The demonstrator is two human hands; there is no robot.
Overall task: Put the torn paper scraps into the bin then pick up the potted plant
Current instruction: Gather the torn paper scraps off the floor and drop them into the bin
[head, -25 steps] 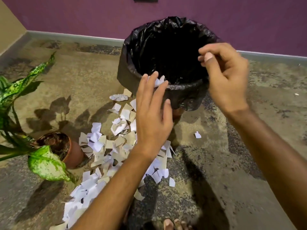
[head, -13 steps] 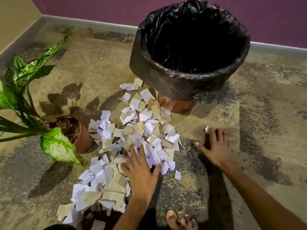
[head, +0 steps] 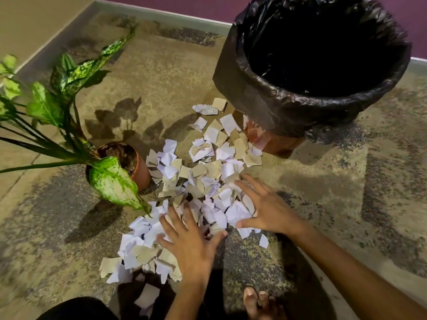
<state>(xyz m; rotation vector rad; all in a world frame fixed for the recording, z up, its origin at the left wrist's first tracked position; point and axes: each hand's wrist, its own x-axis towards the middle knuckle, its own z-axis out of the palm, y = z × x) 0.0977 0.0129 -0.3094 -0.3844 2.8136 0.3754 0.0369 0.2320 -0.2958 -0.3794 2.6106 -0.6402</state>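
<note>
A spread of white and tan torn paper scraps (head: pixel 203 172) lies on the floor between the bin and the plant. The bin (head: pixel 254 93), lined with a black bag, stands at the upper right. A potted plant (head: pixel 141 167) in a brown pot stands at the left, its speckled green leaves reaching left and toward me. My left hand (head: pixel 191 241) lies flat on the near part of the pile with fingers spread. My right hand (head: pixel 265 206) rests on the pile's right side, fingers straight and slightly blurred.
The floor is mottled stone. A purple wall with a pale skirting (head: pixel 161 13) runs behind the bin, and a beige wall (head: pixel 34 26) closes the left corner. My bare toes (head: pixel 258 301) and a dark knee (head: pixel 76 308) show at the bottom edge.
Both hands came down from the bin's rim to the floor. The right hand slid left from bare floor onto the pile, and the left hand shifted right on the scraps.
</note>
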